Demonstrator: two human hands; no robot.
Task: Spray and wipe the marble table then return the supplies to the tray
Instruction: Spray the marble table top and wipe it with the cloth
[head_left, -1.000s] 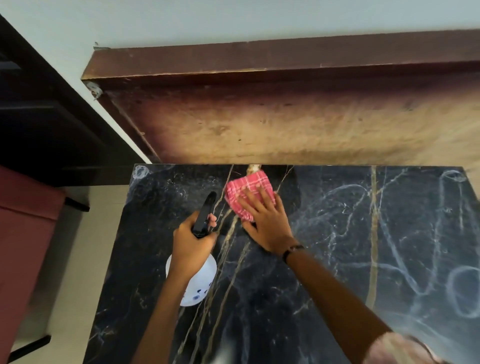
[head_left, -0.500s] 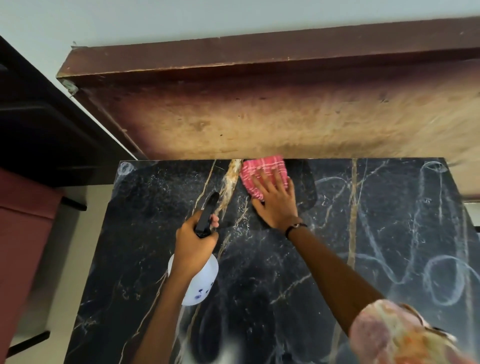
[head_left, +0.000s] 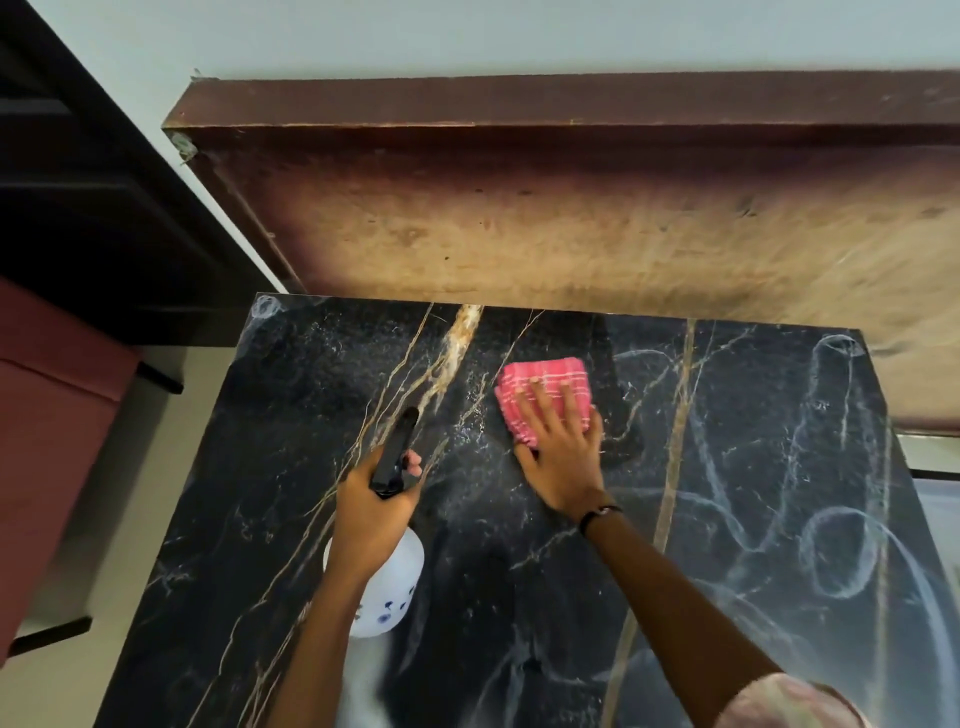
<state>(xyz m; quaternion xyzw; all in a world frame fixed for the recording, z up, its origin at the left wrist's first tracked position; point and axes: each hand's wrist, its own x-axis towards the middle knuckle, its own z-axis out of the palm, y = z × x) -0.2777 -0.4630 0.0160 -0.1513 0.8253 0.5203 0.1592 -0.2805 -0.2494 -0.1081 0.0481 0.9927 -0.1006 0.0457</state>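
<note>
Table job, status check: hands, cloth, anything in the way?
Left hand grips spray bottle above table. Right hand flat, pressing pink cloth on the marble near the far edge. Nothing in the cloth's way. Tray not in view.

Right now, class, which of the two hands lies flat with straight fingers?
The right hand, pressing the pink cloth onto the marble table; the left hand grips the spray bottle.
</note>
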